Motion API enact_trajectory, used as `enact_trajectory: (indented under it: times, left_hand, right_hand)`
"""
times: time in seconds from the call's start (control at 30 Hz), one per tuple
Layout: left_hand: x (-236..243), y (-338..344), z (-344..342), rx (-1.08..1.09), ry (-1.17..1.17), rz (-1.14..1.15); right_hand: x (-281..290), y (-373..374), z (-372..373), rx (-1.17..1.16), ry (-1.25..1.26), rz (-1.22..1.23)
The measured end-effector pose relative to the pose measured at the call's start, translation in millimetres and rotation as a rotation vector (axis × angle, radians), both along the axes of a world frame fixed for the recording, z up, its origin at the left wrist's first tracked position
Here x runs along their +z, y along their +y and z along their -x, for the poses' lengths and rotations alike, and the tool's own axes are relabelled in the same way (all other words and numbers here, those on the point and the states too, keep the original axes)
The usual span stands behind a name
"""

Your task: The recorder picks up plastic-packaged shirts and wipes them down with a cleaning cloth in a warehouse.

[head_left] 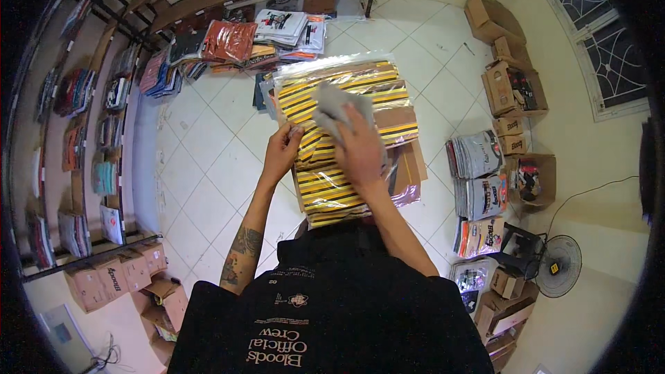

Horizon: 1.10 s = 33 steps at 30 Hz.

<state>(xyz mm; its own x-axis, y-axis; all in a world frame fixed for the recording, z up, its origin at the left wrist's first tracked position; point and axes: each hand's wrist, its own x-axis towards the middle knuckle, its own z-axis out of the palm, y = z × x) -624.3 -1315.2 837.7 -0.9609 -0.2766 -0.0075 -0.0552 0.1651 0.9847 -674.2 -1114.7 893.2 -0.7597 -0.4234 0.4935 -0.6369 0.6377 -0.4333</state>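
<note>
In front of me lies a yellow, black and brown striped garment [325, 197] folded in a clear plastic bag, on top of a stack of other bagged pieces. My right hand [361, 152] is closed on a grey cloth [334, 102] and presses it against the upper middle of the bag; both are slightly blurred. At the bag's left edge, the fingers of my left hand [282, 149] are pinched together on the plastic. Brown and purple bagged pieces [409, 173] stick out from beneath on the right.
Stacks of bagged clothes [228, 41] stand on the tiled floor at the far left, with more stacks [478, 187] to the right. Shelves [76, 118] of folded clothes line the left wall. Cardboard boxes [509, 90] and a fan [558, 266] stand along the right wall.
</note>
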Motion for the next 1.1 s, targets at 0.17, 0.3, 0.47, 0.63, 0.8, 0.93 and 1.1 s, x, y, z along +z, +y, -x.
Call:
enact_trajectory:
  times: [0.17,0.3,0.47,0.63,0.8,0.93,1.1]
  left_hand:
    - [-23.7,-21.3,-12.6,-0.077,-0.079,0.071]
    - [-15.5,-17.1,-15.9,-0.063,0.028,0.136]
    - [-4.5,-7.3,-2.3,-0.014,-0.01,0.026]
    - [-6.5,-1.5,0.9,0.011,0.03,0.006]
    - [-5.6,3.4,1.4,0.031,0.024,-0.015]
    - [1.5,6.1,-0.3,0.046,0.033,-0.045]
    - [3.5,3.1,-0.8,0.022,-0.012,-0.053]
  right_hand:
    - [-7.1,-25.3,-22.2,0.313,0.05,-0.046]
    - [-15.4,-12.2,-21.8,0.375,0.053,-0.021]
    - [-11.5,43.0,10.5,0.175,0.058,-0.122]
    - [-3.7,91.6,35.9,-0.07,0.07,-0.064]
    - [-6.8,81.4,36.7,-0.145,0.103,-0.006]
    - [6.1,44.0,17.7,-0.052,0.024,0.007]
    - [-0.1,-1.0,-4.1,0.13,-0.088,0.103]
